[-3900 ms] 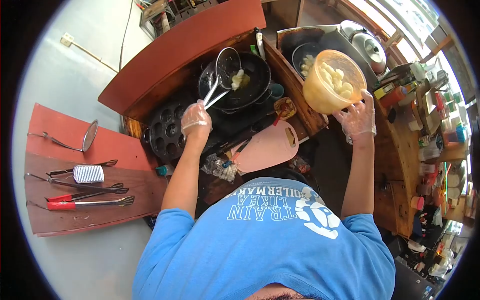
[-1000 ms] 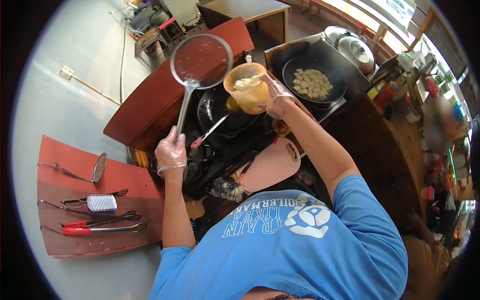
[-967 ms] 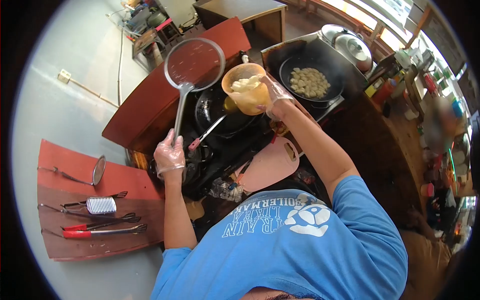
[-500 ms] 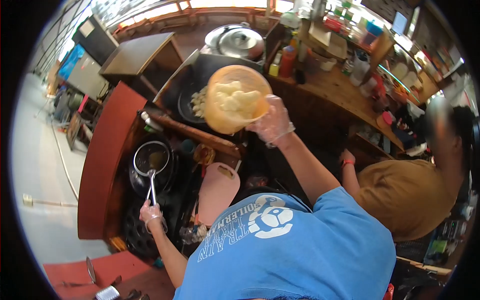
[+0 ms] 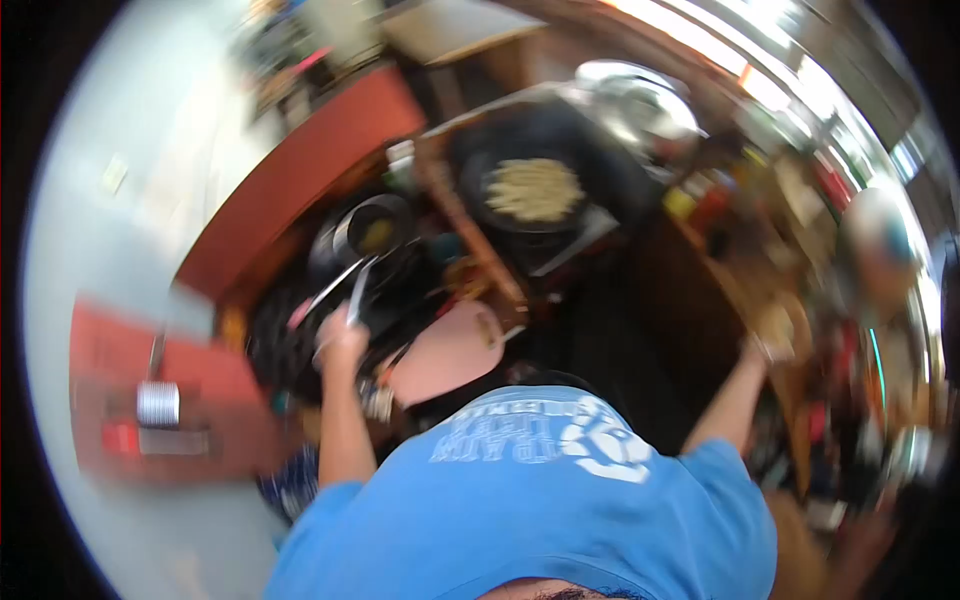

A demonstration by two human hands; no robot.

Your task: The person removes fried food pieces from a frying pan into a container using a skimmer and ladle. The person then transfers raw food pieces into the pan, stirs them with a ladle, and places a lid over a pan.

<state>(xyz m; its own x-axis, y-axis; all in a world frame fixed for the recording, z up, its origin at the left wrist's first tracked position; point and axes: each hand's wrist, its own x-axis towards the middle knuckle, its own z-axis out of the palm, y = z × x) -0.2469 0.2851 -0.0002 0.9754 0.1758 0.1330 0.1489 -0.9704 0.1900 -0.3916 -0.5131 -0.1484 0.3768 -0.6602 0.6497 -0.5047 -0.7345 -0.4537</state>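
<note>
My left hand (image 5: 343, 338), in a clear glove, is closed round the silver handle of a strainer (image 5: 343, 232). The strainer's round head rests over a dark pan (image 5: 398, 215) at the left, and a second thin rod lies beside the handle. My right hand (image 5: 774, 342) is stretched out to the right over the wooden counter (image 5: 735, 285). Motion smears its fingers, so whether it holds anything is unclear. Pale pieces of food (image 5: 535, 190) lie heaped in the black wok (image 5: 480, 150) ahead of me.
A pink cutting board (image 5: 445, 365) lies in front of my body. Metal lids (image 5: 640, 110) sit beyond the wok. A red panel (image 5: 300, 165) borders the left side, and a red surface with a grater (image 5: 158, 403) stands lower left. A person in brown (image 5: 800, 545) is at the lower right.
My right hand has swung from beside the wok to the counter at the right. The pale pieces from its tub are now in the wok. My view has turned; the left hand keeps the strainer.
</note>
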